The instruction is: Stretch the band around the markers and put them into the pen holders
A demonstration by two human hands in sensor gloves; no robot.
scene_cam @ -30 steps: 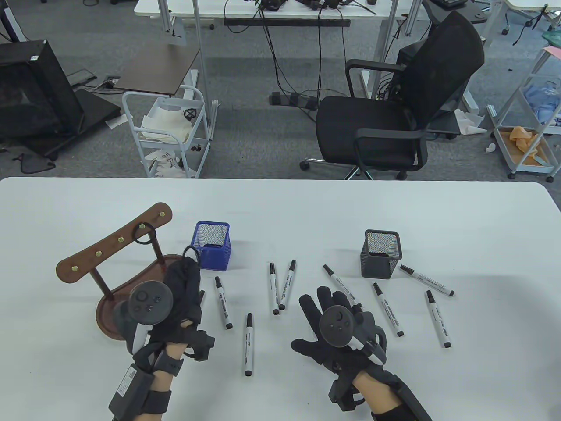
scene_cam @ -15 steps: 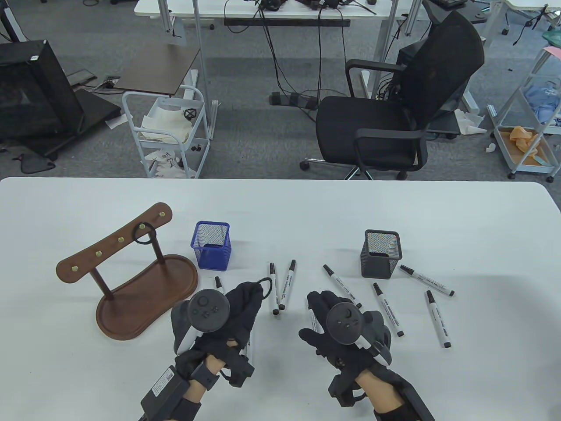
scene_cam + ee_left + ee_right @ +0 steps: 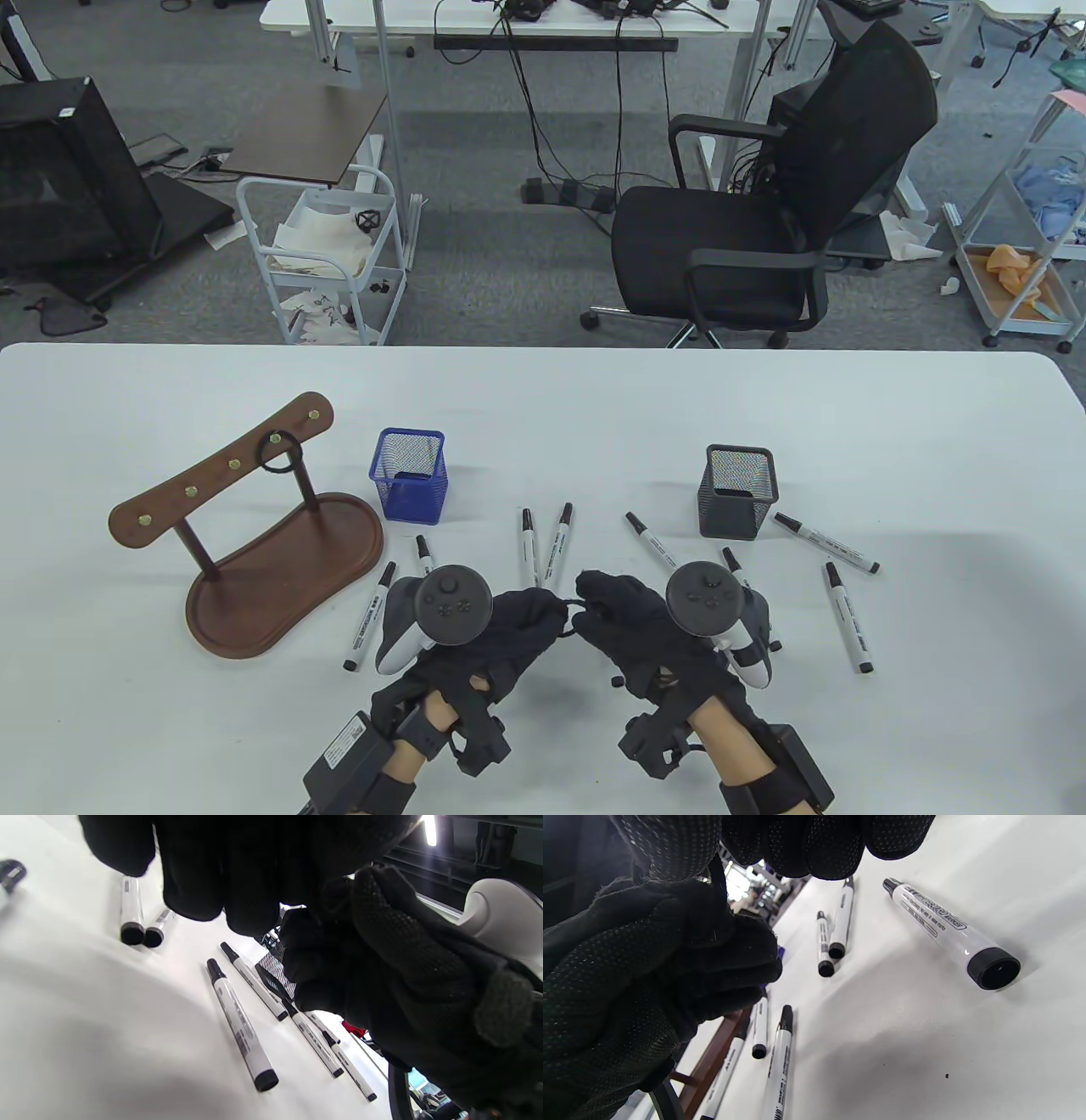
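Observation:
A black elastic band (image 3: 570, 604) spans the small gap between my two hands above the table's front middle. My left hand (image 3: 550, 609) pinches its left end and my right hand (image 3: 591, 601) pinches its right end. In the right wrist view the band (image 3: 716, 872) shows as a thin strip among the gloved fingers (image 3: 797, 844). Several white markers with black caps lie around, among them a pair (image 3: 543, 556) just beyond the hands and one (image 3: 369, 615) to the left. The blue pen holder (image 3: 410, 484) and the black pen holder (image 3: 736, 492) stand upright farther back.
A brown wooden hook stand (image 3: 280, 577) sits at the left with a second black band (image 3: 280, 452) hanging on a hook. More markers (image 3: 848, 618) lie at the right. An office chair (image 3: 764, 212) stands beyond the table's far edge.
My left hand has carried the band from the hook stand rightward to the middle. My right hand has moved left, curled its fingers and taken hold of the band's other end.

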